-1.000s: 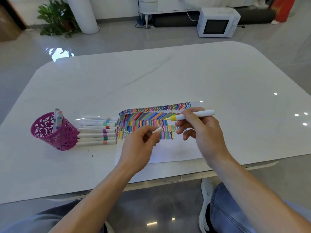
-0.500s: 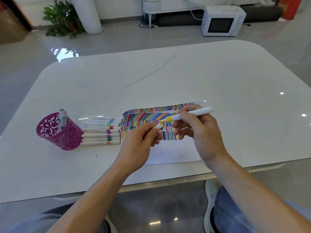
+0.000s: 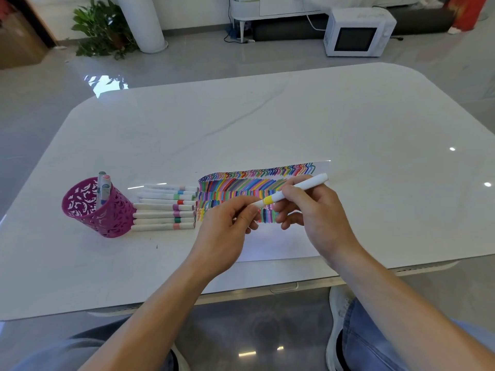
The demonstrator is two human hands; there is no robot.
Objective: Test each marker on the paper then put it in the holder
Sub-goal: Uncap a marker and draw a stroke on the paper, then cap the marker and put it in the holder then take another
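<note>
Yellow marker [image 3: 294, 189] gripped in right hand [image 3: 316, 218] over paper [image 3: 281, 242] nr table's front edge; left hand [image 3: 227, 231] pinches cap [image 3: 257, 204] at tip, prob. recapping b4 holder [image 3: 99, 210].

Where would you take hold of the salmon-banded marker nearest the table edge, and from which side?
Pinch the salmon-banded marker mid-barrel from above, thumb on its open near side: it lies flat, its far side against the next marker and its left end at the holder.
</note>
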